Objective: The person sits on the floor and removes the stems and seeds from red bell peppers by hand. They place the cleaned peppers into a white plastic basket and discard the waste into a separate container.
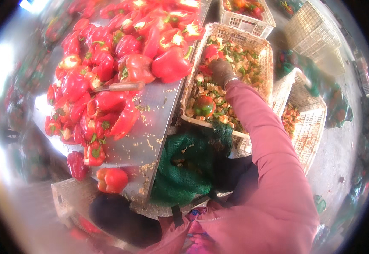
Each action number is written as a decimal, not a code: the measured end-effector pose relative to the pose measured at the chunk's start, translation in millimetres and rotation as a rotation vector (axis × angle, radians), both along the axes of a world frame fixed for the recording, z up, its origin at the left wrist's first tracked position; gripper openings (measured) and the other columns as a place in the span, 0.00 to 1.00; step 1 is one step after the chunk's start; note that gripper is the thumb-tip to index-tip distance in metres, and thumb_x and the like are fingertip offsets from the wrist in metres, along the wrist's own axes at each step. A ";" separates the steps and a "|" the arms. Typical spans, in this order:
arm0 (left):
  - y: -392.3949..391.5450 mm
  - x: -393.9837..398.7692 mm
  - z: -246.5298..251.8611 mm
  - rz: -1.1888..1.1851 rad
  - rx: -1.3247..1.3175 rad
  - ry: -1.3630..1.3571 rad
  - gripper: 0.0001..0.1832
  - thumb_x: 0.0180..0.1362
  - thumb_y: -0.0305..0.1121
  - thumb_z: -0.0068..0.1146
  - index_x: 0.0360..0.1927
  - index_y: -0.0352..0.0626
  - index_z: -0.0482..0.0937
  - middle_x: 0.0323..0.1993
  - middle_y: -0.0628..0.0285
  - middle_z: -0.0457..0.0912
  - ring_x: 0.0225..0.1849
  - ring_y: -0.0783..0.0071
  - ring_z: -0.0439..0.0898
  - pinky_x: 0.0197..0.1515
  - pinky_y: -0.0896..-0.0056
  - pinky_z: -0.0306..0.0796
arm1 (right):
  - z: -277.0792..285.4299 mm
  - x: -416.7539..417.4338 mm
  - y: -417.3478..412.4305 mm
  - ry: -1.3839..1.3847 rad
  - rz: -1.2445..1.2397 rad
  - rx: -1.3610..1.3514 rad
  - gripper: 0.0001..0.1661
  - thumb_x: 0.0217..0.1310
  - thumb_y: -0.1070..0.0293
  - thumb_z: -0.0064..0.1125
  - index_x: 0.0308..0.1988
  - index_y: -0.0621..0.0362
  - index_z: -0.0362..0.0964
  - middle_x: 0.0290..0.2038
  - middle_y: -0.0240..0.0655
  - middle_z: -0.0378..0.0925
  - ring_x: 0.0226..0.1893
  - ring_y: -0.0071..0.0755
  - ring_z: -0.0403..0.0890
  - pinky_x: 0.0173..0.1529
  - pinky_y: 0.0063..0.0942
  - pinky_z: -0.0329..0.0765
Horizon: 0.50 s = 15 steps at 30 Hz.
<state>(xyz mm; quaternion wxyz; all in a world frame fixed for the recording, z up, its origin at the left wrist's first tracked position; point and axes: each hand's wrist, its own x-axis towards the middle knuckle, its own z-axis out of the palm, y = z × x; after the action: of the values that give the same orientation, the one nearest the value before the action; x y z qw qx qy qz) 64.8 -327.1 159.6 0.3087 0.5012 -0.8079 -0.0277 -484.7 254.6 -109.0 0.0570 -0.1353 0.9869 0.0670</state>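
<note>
My right hand (221, 70), in a dark glove, reaches into a white plastic crate (268, 73) full of pepper cores and trimmings (240, 55). Its fingers are against red pepper pieces (211, 52), and their grip is hidden. A red and green bell pepper (204, 106) lies in the same crate, nearer to me. My left hand is out of view. Before me, red bell peppers (136, 68), some cut open, are heaped on a metal table (146, 127). A knife with a wooden handle (127, 86) rests among them, its blade partly covered.
Green mesh netting (187, 165) hangs between the table and my legs. To the right stands another crate (311, 127) with trimmings, and behind is a crate of peppers (248, 23). Stacked crates (313, 33) and filled mesh sacks (330, 95) stand farther right. A crate (73, 193) sits below the table's near end.
</note>
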 end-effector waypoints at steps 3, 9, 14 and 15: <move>30.3 -33.1 0.1 -0.135 -0.028 0.094 0.28 0.68 0.30 0.60 0.68 0.28 0.69 0.65 0.42 0.74 0.62 0.61 0.78 0.64 0.60 0.73 | 11.1 -3.2 -1.2 -0.155 -0.080 0.000 0.17 0.56 0.59 0.69 0.46 0.47 0.84 0.52 0.35 0.84 0.55 0.42 0.83 0.57 0.36 0.80; 183.4 -112.9 -19.9 -0.993 0.343 0.160 0.29 0.62 0.28 0.58 0.67 0.28 0.71 0.61 0.41 0.78 0.61 0.55 0.80 0.63 0.56 0.74 | 55.8 37.8 52.0 -0.274 -0.110 -0.819 0.17 0.66 0.61 0.64 0.50 0.55 0.84 0.54 0.41 0.82 0.50 0.42 0.85 0.57 0.36 0.83; 345.6 -184.6 -80.6 -1.293 1.549 0.281 0.39 0.65 0.34 0.57 0.77 0.36 0.56 0.75 0.49 0.65 0.74 0.49 0.67 0.68 0.48 0.69 | 149.2 146.8 26.1 -0.697 -0.232 -1.325 0.16 0.66 0.65 0.64 0.50 0.63 0.82 0.45 0.41 0.84 0.44 0.32 0.86 0.48 0.29 0.85; 371.1 -205.2 -98.2 -1.275 1.611 0.505 0.37 0.70 0.38 0.54 0.79 0.41 0.55 0.75 0.50 0.64 0.74 0.54 0.67 0.71 0.48 0.65 | 154.3 163.3 22.4 -0.716 -0.203 -1.280 0.15 0.64 0.66 0.65 0.48 0.62 0.83 0.41 0.39 0.84 0.42 0.30 0.86 0.46 0.28 0.85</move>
<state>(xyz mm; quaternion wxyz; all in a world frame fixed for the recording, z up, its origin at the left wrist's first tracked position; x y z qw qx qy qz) -140.3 44.0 61.4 -0.0276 0.0207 -0.5770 -0.8160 -321.4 277.0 45.3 0.2912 -0.0636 0.7616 -0.5754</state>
